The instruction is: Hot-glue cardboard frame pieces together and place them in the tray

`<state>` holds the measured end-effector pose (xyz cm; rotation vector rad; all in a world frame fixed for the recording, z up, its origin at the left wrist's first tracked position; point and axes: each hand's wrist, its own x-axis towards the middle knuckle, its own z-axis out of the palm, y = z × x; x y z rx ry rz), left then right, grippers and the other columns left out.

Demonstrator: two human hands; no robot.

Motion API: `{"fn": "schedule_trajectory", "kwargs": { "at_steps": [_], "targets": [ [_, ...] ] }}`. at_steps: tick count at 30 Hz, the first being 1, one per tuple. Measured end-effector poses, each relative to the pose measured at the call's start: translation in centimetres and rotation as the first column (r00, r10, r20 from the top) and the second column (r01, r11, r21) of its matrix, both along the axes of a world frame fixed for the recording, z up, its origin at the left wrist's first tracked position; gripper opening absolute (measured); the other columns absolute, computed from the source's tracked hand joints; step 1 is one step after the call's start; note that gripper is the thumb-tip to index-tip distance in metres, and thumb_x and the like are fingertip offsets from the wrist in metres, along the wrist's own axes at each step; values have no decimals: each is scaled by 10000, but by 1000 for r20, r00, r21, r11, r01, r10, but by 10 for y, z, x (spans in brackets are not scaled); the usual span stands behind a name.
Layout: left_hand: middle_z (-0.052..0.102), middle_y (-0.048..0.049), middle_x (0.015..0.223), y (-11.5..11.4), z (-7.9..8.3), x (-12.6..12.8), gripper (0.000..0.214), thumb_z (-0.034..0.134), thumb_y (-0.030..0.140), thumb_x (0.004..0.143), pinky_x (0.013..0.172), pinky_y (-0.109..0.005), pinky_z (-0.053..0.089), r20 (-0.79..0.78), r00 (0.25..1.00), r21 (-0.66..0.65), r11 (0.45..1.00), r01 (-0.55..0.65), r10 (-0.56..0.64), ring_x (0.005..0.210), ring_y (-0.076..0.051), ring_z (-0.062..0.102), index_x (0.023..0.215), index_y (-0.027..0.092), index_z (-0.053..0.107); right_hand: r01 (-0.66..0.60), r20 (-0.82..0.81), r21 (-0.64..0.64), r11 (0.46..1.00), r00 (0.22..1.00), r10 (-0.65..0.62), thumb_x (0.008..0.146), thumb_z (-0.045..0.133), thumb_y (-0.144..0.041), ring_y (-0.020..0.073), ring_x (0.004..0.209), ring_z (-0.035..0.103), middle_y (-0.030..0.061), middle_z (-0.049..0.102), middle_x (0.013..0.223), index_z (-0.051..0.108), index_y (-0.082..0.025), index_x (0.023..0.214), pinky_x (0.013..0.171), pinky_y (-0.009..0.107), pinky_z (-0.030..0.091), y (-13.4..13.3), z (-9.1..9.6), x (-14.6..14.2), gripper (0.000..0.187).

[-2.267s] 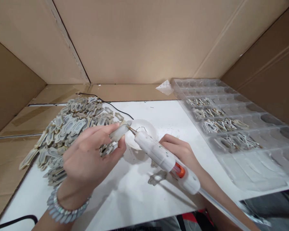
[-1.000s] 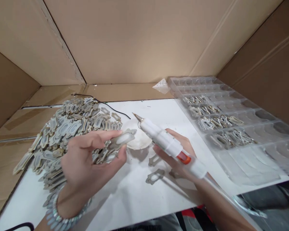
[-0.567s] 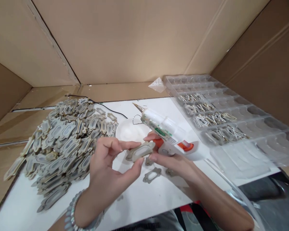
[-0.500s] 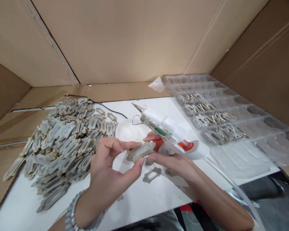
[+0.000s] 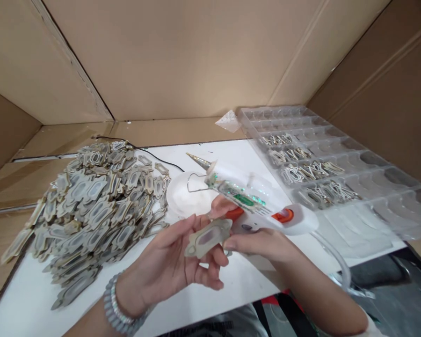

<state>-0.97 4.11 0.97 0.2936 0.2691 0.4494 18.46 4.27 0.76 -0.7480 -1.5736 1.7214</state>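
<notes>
Left of the white dish [image 5: 177,199]: grey frame pieces [image 5: 101,210] heaped, loose and overlapping; a brush from my forearm could start a slide. On my side of the dish, my left hand [image 5: 171,262] lies palm up, fingers spread and half curled behind one frame piece [image 5: 208,238]; can't tell whether they bear its weight. That piece sits tilted, nearer me than the dish and a touch right of its middle. My right hand [image 5: 257,242] pinches its right end while gripping the glue gun [image 5: 245,192]: two loads in one grip, so the piece could twist or drop. Metal nozzle [image 5: 198,160] points past the dish's far edge; if hot, a careless reach could burn me. Well right of the dish, the clear tray [image 5: 358,171] holds small frames; swinging the gun wide could knock them.
</notes>
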Motion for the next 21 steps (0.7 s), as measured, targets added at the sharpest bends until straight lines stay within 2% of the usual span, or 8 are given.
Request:
{"fn": "schedule_trajectory", "kwargs": {
  "at_steps": [3, 5, 9, 12, 14, 16, 18, 21],
  "targets": [
    [772, -87, 894, -3, -3, 0, 321, 632, 315, 919, 768, -288, 616, 50, 999, -1, 1000, -11, 11, 776, -148, 744, 1198, 158, 652, 17, 2, -138, 990, 1000, -17, 775, 698, -641, 134, 624, 564, -22, 536, 666, 559, -221, 763, 605, 284, 528, -5, -8, 2, 443],
    [772, -78, 880, -4, -3, 0, 328, 648, 300, 907, 750, -276, 617, 61, 998, 4, 1000, -18, 18, 756, -143, 741, 1211, 176, 655, 80, 37, -159, 984, 996, -75, 718, 746, -647, 119, 600, 523, -35, 488, 651, 547, -213, 713, 580, 272, 514, -6, -10, 3, 477],
    [763, -53, 847, -3, 2, -2, 250, 738, 346, 840, 759, -220, 604, -47, 996, 57, 996, -67, 70, 752, -126, 730, 1045, 206, 709, 187, -6, -18, 982, 982, -187, 727, 761, -607, 95, 567, 473, -20, 537, 729, 613, -210, 793, 555, 261, 482, -1, -2, 4, 429],
    [762, -47, 846, 1, 8, -8, 293, 834, 388, 731, 719, -227, 617, -194, 954, 202, 961, -190, 229, 769, -162, 738, 953, 237, 717, 363, -89, 109, 925, 931, -355, 754, 776, -538, 77, 565, 478, 21, 599, 945, 663, -229, 948, 548, 258, 466, 3, 1, 8, 382],
    [767, -50, 857, 4, 13, -15, 402, 866, 438, 675, 698, -269, 637, -281, 876, 348, 893, -286, 391, 734, -186, 741, 1008, 265, 722, 430, -98, 144, 891, 902, -420, 784, 757, -530, 84, 586, 498, 38, 601, 1018, 676, -232, 963, 564, 269, 469, 4, -1, 12, 356],
    [775, -48, 856, 8, 16, -23, 492, 884, 465, 637, 696, -283, 646, -315, 772, 504, 786, -358, 553, 709, -193, 742, 1068, 290, 724, 450, -98, 180, 874, 893, -440, 816, 730, -529, 101, 621, 523, 41, 607, 1024, 683, -241, 957, 584, 279, 475, 4, -3, 16, 325],
    [781, -38, 858, 12, 19, -31, 485, 899, 456, 613, 698, -267, 647, -291, 668, 643, 657, -394, 685, 717, -192, 748, 1048, 308, 744, 448, -108, 235, 862, 894, -435, 839, 717, -502, 127, 675, 561, 38, 619, 1005, 684, -261, 953, 593, 282, 482, 3, -4, 19, 269],
    [786, -24, 911, 16, 22, -42, 339, 910, 390, 615, 678, -218, 639, -229, 488, 810, 443, -383, 842, 766, -186, 756, 914, 303, 777, 403, -49, 299, 865, 912, -408, 856, 692, -499, 156, 670, 574, 35, 626, 908, 660, -275, 923, 556, 293, 484, 0, 0, 19, 237]
  ]
}}
